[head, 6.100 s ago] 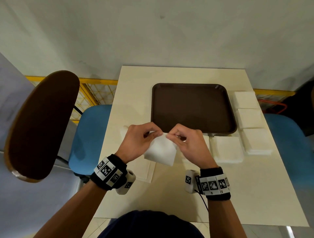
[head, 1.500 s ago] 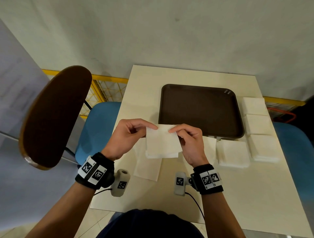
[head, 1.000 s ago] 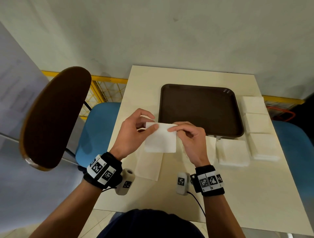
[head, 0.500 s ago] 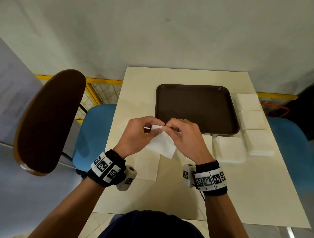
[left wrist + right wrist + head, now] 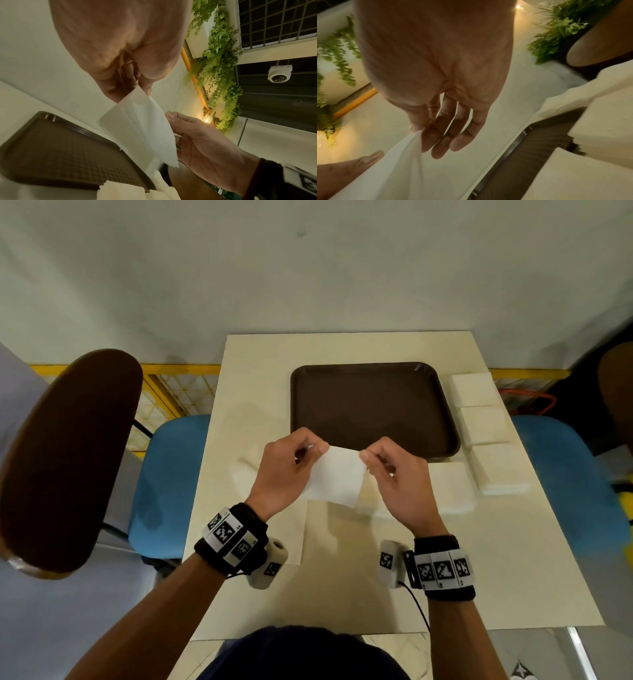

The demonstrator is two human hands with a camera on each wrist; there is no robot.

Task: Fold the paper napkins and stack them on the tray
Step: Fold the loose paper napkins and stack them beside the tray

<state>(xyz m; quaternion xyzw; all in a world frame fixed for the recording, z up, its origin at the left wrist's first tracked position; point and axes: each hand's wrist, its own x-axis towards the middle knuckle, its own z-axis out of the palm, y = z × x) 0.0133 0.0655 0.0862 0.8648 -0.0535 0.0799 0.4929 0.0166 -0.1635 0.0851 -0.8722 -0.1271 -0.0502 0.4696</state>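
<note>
A white paper napkin hangs in the air above the table, just in front of the dark brown tray. My left hand pinches its upper left corner between thumb and fingers. My right hand pinches the upper right corner. In the left wrist view the napkin hangs from my left hand with layers showing apart. In the right wrist view my right hand pinches the napkin at its edge, the other fingers loose. The tray holds nothing.
Several stacks of white napkins line the table's right side, another stack sits before the tray's near right corner. A flat napkin lies under my left wrist. Blue chair seats flank the table; a brown chair back stands left.
Half a second ago both hands met at one corner of the napkin; now they have drawn apart and hold it spread by its two upper corners.
</note>
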